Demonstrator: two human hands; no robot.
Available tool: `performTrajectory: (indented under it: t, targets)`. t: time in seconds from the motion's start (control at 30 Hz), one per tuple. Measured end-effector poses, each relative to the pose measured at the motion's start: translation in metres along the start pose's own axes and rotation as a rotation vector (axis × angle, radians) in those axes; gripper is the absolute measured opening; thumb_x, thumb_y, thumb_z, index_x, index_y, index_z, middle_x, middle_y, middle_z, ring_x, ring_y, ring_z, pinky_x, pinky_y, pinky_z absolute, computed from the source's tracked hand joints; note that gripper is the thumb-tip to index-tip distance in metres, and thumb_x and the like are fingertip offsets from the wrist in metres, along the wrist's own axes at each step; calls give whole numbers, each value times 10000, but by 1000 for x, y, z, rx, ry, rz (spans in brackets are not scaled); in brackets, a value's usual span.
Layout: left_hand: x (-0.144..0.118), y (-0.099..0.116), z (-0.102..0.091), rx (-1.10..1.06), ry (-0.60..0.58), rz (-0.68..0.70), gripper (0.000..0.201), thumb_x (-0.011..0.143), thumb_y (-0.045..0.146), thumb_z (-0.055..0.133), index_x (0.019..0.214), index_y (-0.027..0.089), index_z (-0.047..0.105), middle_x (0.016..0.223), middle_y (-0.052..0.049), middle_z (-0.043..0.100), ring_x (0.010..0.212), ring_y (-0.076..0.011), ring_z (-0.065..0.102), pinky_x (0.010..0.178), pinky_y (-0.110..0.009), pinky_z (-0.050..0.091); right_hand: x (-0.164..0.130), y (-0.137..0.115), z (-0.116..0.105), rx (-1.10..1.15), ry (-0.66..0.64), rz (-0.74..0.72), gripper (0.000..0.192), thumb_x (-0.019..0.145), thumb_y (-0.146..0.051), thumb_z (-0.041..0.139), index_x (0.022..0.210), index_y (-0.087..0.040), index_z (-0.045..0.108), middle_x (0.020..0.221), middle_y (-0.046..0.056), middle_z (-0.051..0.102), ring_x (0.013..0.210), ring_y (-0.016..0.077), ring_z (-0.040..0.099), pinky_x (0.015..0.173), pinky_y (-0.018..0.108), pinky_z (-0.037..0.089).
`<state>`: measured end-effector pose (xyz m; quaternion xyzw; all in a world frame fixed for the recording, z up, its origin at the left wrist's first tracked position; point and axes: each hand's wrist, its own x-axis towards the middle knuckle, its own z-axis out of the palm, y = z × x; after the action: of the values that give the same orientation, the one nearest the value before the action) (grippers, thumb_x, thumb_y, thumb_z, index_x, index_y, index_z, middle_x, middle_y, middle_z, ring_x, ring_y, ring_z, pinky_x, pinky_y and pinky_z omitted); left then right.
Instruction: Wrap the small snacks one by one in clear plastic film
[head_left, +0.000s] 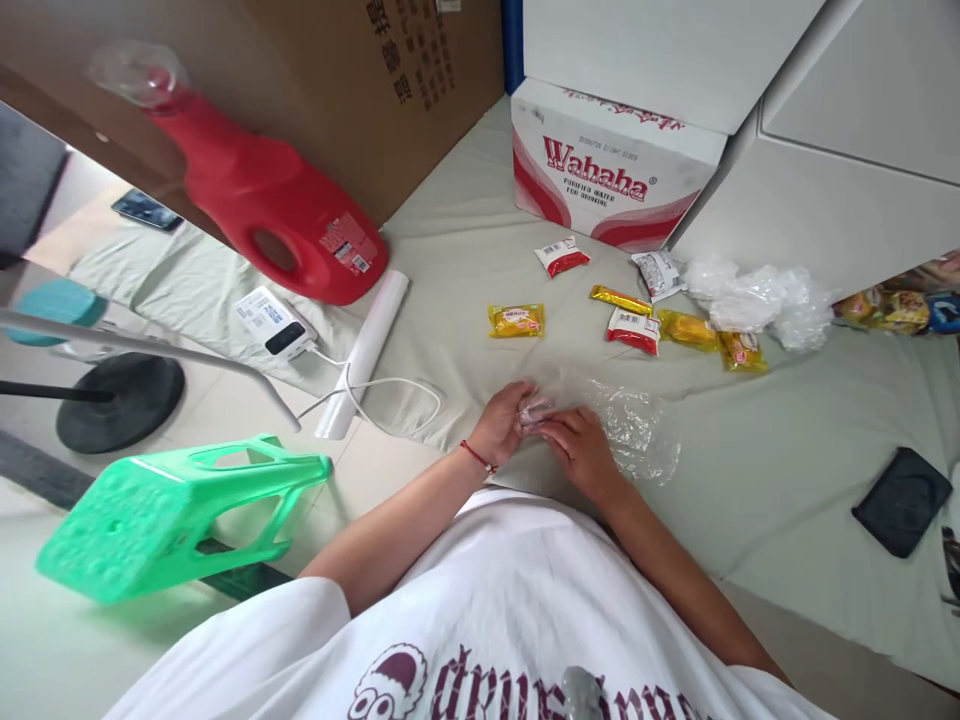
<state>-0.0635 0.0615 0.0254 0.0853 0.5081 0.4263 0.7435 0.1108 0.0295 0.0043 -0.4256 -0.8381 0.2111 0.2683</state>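
Just below the middle of the frame, your left hand (501,424) and right hand (579,447) meet fingertip to fingertip over the pale green sheet (787,480). Both pinch the near, left end of a crinkled clear plastic bag (630,425). The bag's long axis runs from your fingers toward the right of the frame, so most of it lies beyond your right hand, which is the nearer one. Farther up, well apart, small yellow snack packets (516,320) and red-and-white sachets (633,330) lie scattered in a loose row.

white printed T-shirt (480,610), red wrist cord (478,457)
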Motion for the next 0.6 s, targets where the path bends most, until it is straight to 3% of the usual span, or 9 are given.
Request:
performTrajectory:
  t: [0.07,0.13,0.3,0.43,0.6]
  targets:
    - [3,-3,2,29,7,36,255,777,277,805,857,171,588,775,-33,710,684,-170,719,560,-232,532,-5,1,-7,120,44,33,211,1040,-253,541,1077,-247,748,987,59,715,925,219,583,842,379,477]
    - [4,-7,5,26,11,54,239,778,227,795,821,179,564,746,-7,680,703,-163,721,599,-238,554,-9,0,-15,219,85,97,176,1030,-269,564,1044,-247,739,951,55,703,913,213,603,825,365,501]
    - [-3,-12,11,-7,-49,6,297,867,426,743,849,178,581,859,-53,713,814,-195,741,701,-321,620,-14,-5,-26,331,184,215,119,1005,-260,604,1028,-262,721,950,38,704,933,202,636,824,350,518]
    - [-12,-14,12,15,-111,71,384,745,435,869,864,170,617,955,-67,736,889,-184,726,760,-312,629,-12,-10,-29,408,210,260,107,991,-276,618,994,-263,724,934,28,704,904,187,643,805,331,516]
    - [-9,-13,10,5,-5,160,418,779,501,829,818,203,538,759,20,686,638,-114,667,596,-237,580,-13,-13,-43,631,264,478,152,965,-391,668,966,-241,693,883,7,692,802,156,631,745,287,511]
